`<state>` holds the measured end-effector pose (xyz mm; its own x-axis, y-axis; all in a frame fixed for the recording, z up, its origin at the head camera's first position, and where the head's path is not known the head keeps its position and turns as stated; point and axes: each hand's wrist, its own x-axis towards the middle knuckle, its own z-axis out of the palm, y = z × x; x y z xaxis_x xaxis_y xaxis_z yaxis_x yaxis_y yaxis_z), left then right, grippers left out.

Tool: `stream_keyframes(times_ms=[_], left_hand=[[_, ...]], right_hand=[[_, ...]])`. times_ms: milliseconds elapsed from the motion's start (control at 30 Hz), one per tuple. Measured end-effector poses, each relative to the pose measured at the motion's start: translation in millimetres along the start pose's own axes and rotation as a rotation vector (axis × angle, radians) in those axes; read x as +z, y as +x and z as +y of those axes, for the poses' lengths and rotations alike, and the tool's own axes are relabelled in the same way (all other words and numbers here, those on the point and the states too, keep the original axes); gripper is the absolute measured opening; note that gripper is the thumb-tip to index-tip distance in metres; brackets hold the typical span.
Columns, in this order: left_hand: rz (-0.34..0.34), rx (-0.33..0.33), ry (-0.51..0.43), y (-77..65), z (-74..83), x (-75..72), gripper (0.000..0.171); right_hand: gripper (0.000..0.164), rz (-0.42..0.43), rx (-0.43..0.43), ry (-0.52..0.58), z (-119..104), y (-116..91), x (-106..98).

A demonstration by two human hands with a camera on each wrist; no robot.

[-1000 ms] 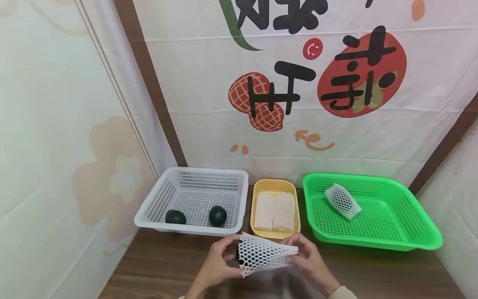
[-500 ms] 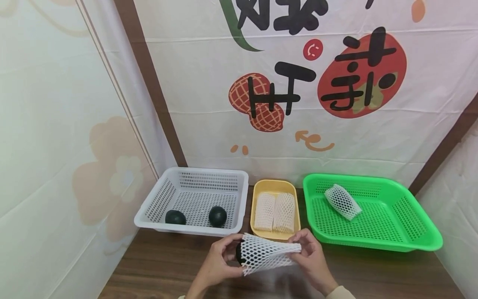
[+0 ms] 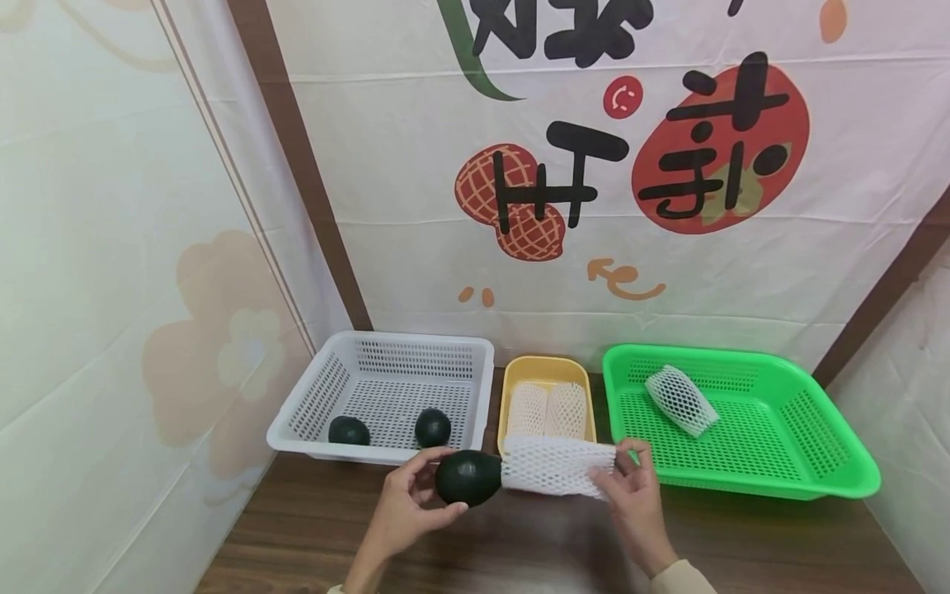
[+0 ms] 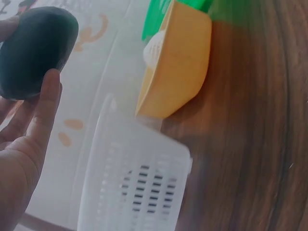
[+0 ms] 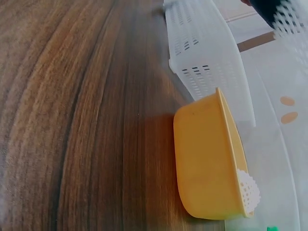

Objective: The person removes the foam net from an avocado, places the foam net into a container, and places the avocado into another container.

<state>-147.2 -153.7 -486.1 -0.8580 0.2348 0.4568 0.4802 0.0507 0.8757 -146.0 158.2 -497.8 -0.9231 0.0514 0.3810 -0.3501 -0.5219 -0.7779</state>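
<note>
My left hand [image 3: 401, 505] grips a dark green avocado [image 3: 467, 478] by its round end, fingers and thumb curled about it. In the left wrist view that avocado [image 4: 38, 50] sits in the fingers of the left hand [image 4: 24, 149]. A white foam net sleeve [image 3: 552, 467] stretches to the right from the avocado's narrow end, the two meeting there. My right hand [image 3: 634, 499] pinches the sleeve's far end. In the right wrist view, part of the sleeve [image 5: 292, 21] and of the avocado [image 5: 265, 7] shows at the top right corner; the right hand is out of that view.
A white basket [image 3: 475, 396] at the left holds two more avocados [image 3: 433, 429]. Behind the hands, a yellow tray [image 3: 547, 365] contains foam net sleeves [image 3: 527, 412]. In the green basket [image 3: 839, 445] at the right lies one sleeved item [image 3: 680, 400]. All stand on a wooden table [image 3: 297, 520].
The avocado, mostly covered by the sleeve before, is now outside it except perhaps at its tip. Both hands have risen and moved apart, left hand leftward, right hand rightward.
</note>
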Motion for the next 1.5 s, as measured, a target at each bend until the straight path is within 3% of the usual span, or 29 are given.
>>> stream_keyframes(times_ms=[333, 533, 633, 833, 933, 1167, 1500], left_hand=[[0.224, -0.090, 0.121, 10.4, 1.8, -23.6, 0.061], [0.307, -0.131, 0.208, 19.2, 25.7, -34.8, 0.059], [0.332, -0.146, 0.259, 22.6, 24.4, -42.9, 0.059], [0.360, -0.174, 0.341, 29.1, -14.1, -66.7, 0.063], [0.350, -0.197, 0.384, 33.7, -24.4, -75.0, 0.062], [0.326, -0.251, 0.466, 39.6, -35.2, -84.0, 0.061], [0.310, -0.282, 0.565, 46.9, -46.3, -89.9, 0.061]], right_hand=[[0.033, 0.260, -0.033, -0.067, 0, 13, 5], [0.020, 0.358, -0.050, -0.089, 6, 18, 4], [0.022, 0.368, -0.033, -0.123, 10, 20, 3], [0.037, 0.354, 0.031, -0.175, 19, 25, 1], [0.045, 0.324, 0.070, -0.200, 25, 27, 0], [0.054, 0.255, 0.089, -0.282, 34, 30, -3], [0.057, 0.266, 0.107, -0.321, 37, 38, 1]])
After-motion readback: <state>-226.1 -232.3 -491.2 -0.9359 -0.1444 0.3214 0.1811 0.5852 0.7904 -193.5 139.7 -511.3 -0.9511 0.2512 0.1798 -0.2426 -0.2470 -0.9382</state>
